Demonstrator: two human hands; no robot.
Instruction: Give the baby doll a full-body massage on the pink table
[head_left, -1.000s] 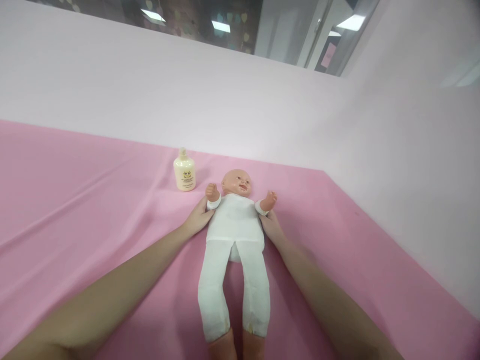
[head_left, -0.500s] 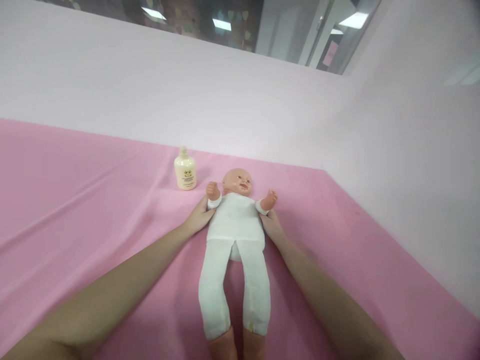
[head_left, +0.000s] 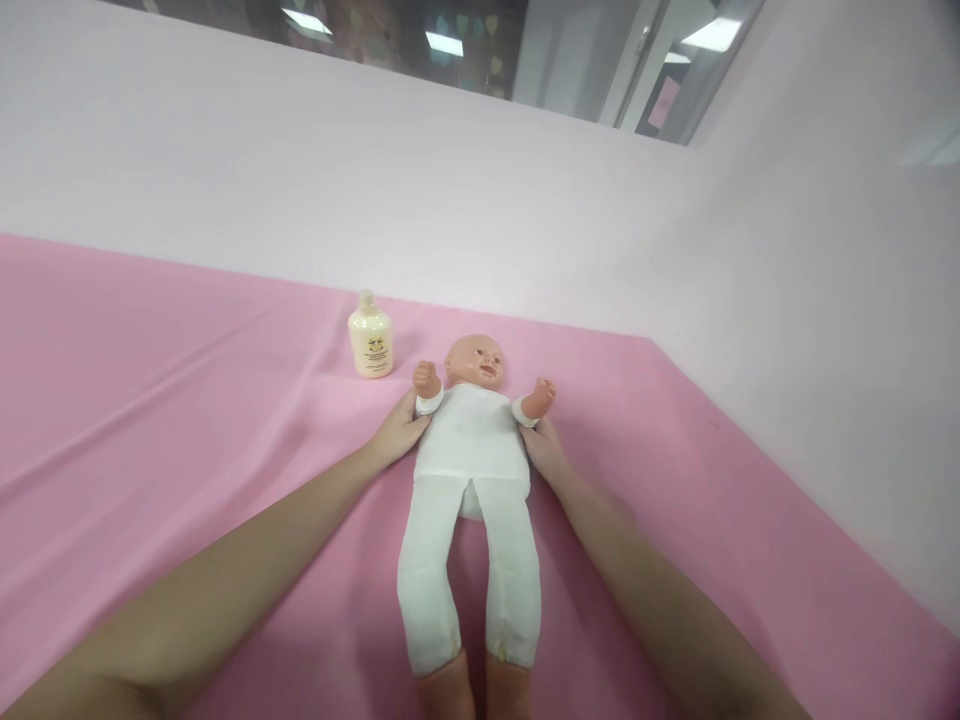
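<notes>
A baby doll (head_left: 471,435) in a white top and white trousers lies on its back, its head at the far end and its bare lower legs cut off by the bottom of the view. My left hand (head_left: 399,432) is closed around the doll's arm on the left, just below the sleeve cuff, with the thumb on the near side. On the other side, my right hand (head_left: 545,450) grips the other arm; most of its fingers are hidden behind the sleeve. Both doll fists point upward.
A cream bottle (head_left: 370,345) with a printed label stands upright left of the doll's head. Pink cloth (head_left: 187,400), creased at the left, covers the surface. A white wall (head_left: 337,180) rises behind and on the right, with a window (head_left: 450,50) above.
</notes>
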